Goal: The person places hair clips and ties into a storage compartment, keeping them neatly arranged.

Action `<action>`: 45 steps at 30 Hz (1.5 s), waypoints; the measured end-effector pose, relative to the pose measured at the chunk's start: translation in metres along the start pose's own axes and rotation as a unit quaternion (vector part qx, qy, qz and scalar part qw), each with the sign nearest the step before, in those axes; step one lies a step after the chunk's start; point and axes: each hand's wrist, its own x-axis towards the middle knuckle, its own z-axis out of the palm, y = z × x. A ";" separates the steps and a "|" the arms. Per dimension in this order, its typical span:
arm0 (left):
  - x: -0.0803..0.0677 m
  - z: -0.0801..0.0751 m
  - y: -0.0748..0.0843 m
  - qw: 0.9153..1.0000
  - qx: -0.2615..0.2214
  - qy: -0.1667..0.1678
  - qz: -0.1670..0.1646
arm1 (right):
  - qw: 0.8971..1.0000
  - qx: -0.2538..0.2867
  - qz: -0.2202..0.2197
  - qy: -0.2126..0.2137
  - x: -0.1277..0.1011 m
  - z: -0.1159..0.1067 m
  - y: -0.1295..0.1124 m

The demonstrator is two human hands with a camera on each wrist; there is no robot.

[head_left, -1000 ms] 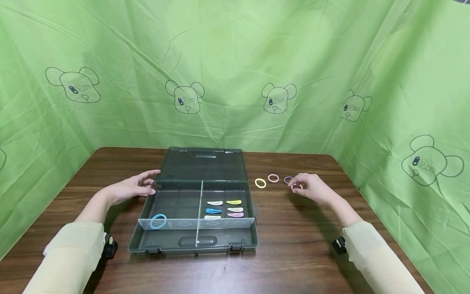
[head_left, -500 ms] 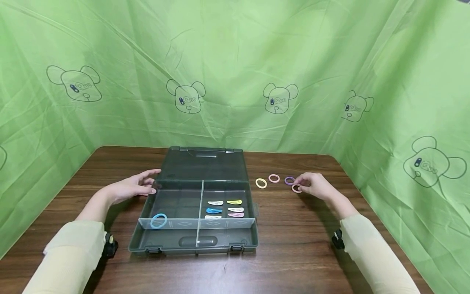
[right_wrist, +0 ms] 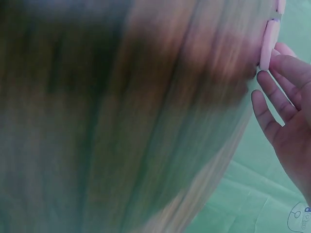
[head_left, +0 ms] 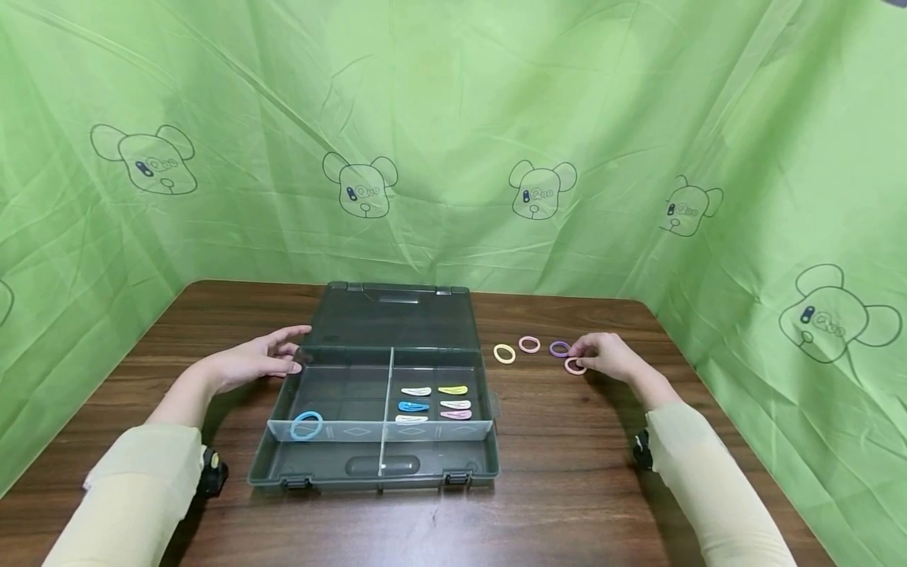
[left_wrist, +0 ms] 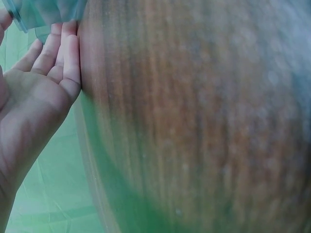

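Observation:
My right hand [head_left: 606, 354] pinches the edge of a pale pink hair tie [head_left: 575, 371] low over the table's right side. In the right wrist view that hair tie [right_wrist: 266, 46] stands between thumb and fingers, the other fingers spread. Just beside it lies a purple hair tie [head_left: 557, 349], with a pink one [head_left: 528, 339] and a yellow one [head_left: 504, 347] farther left. My left hand [head_left: 248, 364] rests against the left side of a grey see-through divided box [head_left: 383, 482], fingers loosely extended; its fingertips are partly covered by the box in the left wrist view.
The box's lid [head_left: 393, 319] lies opened back toward the green curtain [head_left: 439, 118]. Several snap hair clips, among them a blue clip [head_left: 412, 406], lie in the right compartment. A blue hair tie [head_left: 306, 426] leans at the left divider. Wooden tabletop [head_left: 553, 488] extends around the box.
The pale pink hair tie and my right hand have shifted slightly right and down, and more of the purple hair tie shows. My left hand has stayed at the box.

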 end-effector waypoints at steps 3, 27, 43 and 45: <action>0.000 0.000 0.000 1.000 -0.005 -0.002 0.001 | 1.000 -0.005 0.000 -0.006 0.002 0.002 0.001; 0.001 0.000 -0.004 1.000 -0.002 -0.004 0.003 | 0.999 -0.040 0.017 -0.015 0.002 0.006 -0.001; 0.002 -0.001 -0.002 1.000 -0.001 -0.003 0.000 | 0.999 -0.051 0.008 -0.008 0.003 0.002 -0.011; 0.002 -0.001 -0.001 1.000 -0.001 -0.003 0.002 | 0.999 -0.053 0.005 -0.007 0.004 0.002 -0.011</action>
